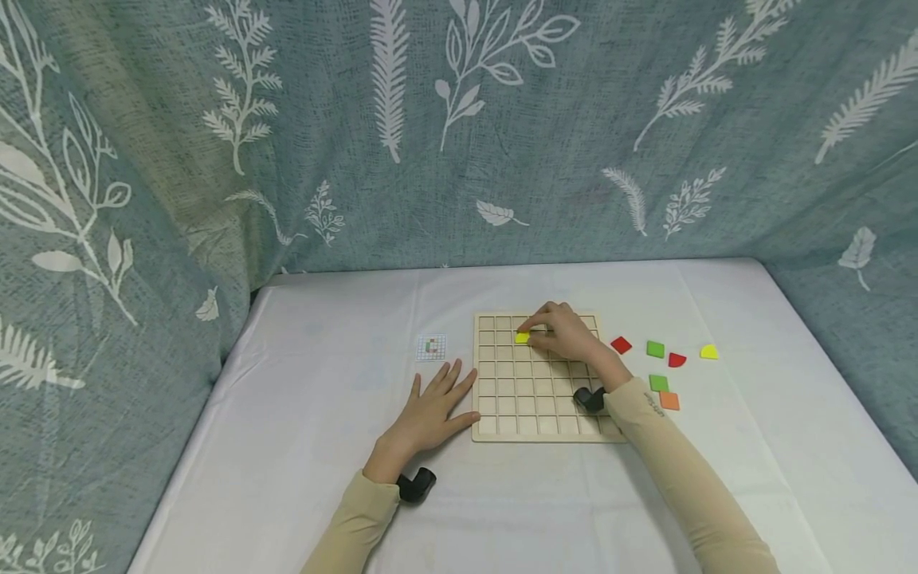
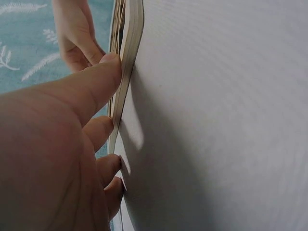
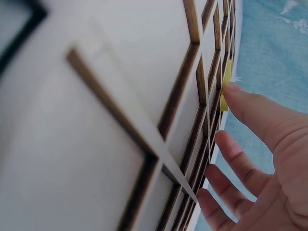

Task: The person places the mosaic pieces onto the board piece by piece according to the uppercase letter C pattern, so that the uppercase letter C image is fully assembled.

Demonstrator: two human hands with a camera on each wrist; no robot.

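Observation:
A wooden grid board (image 1: 547, 388) lies on the white table. Over its upper part my right hand (image 1: 562, 333) pinches a small yellow tile (image 1: 522, 338) between thumb and index finger. In the right wrist view the thumb presses the yellow tile (image 3: 226, 86) at the grid, while the other fingers are loosely bent beside it. My left hand (image 1: 430, 410) rests with spread fingers at the board's left edge, its thumb and index fingertip touching the frame. The left wrist view shows the left thumb (image 2: 98, 82) against the board's side (image 2: 131, 43).
Right of the board lie a red square (image 1: 621, 345), a red quarter-round piece (image 1: 676, 360), two green squares (image 1: 656, 349), an orange square (image 1: 669, 400) and a yellow rounded piece (image 1: 709, 351). A small pattern card (image 1: 432, 347) sits left of the board. Behind hangs a leaf-print curtain (image 1: 430, 199).

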